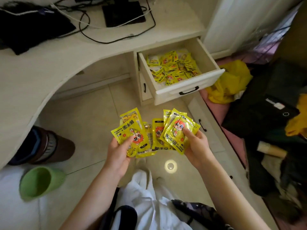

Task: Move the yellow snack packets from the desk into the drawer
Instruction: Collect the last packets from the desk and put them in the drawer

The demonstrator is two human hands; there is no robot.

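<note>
Both hands hold fans of yellow packets printed with a red-haired cartoon face, above the tiled floor. My left hand grips several packets, thumb on the top one. My right hand grips another bunch, thumb pressed on its front packet. Up and to the right, the white drawer of the desk stands pulled out, with many more yellow packets piled loosely inside. Both hands are below and to the left of the drawer.
The curved white desk carries black cables, a black box and dark cloth. A green bin and a dark bottle stand at the left on the floor. A yellow bag and dark clutter lie right of the drawer.
</note>
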